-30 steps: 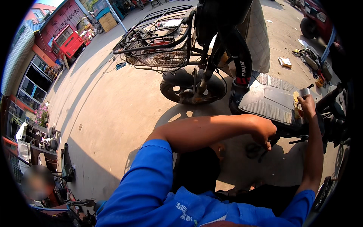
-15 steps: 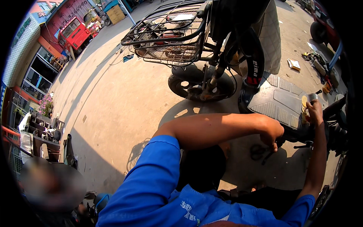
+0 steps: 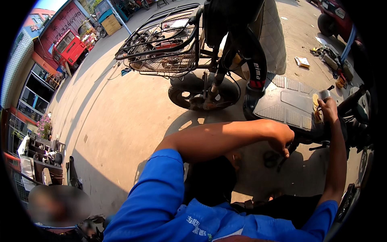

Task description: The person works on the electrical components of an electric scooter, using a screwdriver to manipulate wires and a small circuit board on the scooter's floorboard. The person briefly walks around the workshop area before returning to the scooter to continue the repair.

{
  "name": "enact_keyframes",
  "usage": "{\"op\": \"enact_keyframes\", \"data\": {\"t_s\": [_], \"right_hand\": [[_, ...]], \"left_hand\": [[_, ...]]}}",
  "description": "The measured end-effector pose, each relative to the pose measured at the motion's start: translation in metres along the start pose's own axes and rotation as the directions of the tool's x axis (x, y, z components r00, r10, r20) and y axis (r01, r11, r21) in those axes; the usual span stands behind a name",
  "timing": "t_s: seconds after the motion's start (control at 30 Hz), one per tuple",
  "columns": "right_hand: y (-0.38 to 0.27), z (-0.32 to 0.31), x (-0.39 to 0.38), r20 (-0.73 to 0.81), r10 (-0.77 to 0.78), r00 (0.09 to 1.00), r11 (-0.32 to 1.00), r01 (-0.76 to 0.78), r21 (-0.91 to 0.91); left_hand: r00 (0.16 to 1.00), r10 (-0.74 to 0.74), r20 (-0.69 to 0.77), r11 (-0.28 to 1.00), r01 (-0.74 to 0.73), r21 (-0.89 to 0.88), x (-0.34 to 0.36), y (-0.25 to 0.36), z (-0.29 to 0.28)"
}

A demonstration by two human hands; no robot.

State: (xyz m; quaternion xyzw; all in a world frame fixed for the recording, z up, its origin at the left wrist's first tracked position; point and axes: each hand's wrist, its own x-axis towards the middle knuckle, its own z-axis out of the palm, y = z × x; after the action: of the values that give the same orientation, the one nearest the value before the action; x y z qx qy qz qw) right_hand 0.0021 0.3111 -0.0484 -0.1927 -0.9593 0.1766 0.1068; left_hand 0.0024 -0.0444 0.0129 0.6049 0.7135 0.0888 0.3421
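My left hand is bent down beside the near side of the scooter's footboard, fingers curled and one fingertip pointing downward. Whatever they may hold is hidden. A dark curved object shows on the shaded ground just below. My right hand is wrapped round a short grey cylinder at the footboard's right end. Something yellow lies against that hand's left side, and a black stub sticks up past the cylinder.
A black wire basket holding parts sits above the scooter's front wheel. Scraps and tools lie at the far right, near a small box. A red vehicle stands far left; a blurred person is at lower left.
The whole view has shifted slightly, so the scooter and both hands appear a little further left. Both hands keep about the same pose and place at the footboard.
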Motion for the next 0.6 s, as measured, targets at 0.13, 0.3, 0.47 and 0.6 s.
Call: {"op": "enact_keyframes", "data": {"t_s": [0.13, 0.3, 0.47, 0.6], "right_hand": [[-0.001, -0.008, 0.002, -0.329, -0.161, 0.93, 0.983, 0.124, -0.133], [-0.061, -0.045, -0.004, -0.066, -0.084, 0.994, 0.909, 0.103, 0.403], [-0.115, -0.024, -0.025, 0.26, -0.156, 0.953, 0.907, 0.034, 0.42], [-0.113, 0.005, -0.033, 0.198, -0.319, 0.927, 0.876, 0.208, 0.435]], "left_hand": [[1.0, 0.003, -0.008, 1.0, -0.003, -0.006, 0.0, 0.0, 0.0], [1.0, 0.015, 0.02, 1.0, -0.015, -0.018, 0.014, -0.009, 0.006], [0.999, -0.021, 0.046, 1.0, 0.021, -0.012, 0.007, 0.003, -0.001], [1.0, 0.019, 0.017, 1.0, -0.019, 0.006, 0.012, -0.001, 0.003]]}}
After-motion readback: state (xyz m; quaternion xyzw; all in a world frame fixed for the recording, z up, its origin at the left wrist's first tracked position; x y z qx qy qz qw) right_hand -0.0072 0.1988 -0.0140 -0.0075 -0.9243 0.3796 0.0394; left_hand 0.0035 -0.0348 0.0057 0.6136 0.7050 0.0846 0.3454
